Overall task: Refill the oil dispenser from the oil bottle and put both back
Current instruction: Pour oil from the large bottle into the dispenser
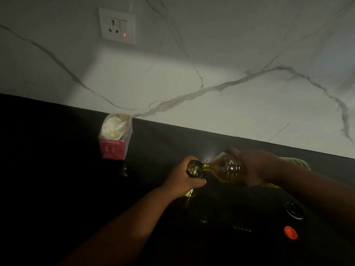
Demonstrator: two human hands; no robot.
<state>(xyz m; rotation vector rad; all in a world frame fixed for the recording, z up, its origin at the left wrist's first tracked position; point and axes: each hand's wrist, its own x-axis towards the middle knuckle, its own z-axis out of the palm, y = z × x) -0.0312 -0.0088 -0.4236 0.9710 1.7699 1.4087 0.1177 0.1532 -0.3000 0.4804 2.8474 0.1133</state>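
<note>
My right hand [255,166] grips the clear plastic oil bottle [222,167], tipped leftward, mouth meeting the dark-rimmed glass oil dispenser [194,168] my left hand [184,179] clasps mid-counter.

bench [57,169]: dark, dimly lit
wall [211,54]: white marble with grey veins
socket [117,25]: on the wall, small red light lit
pink box [115,139]: open-topped, white crumpled material inside, on the bench against the wall
</note>
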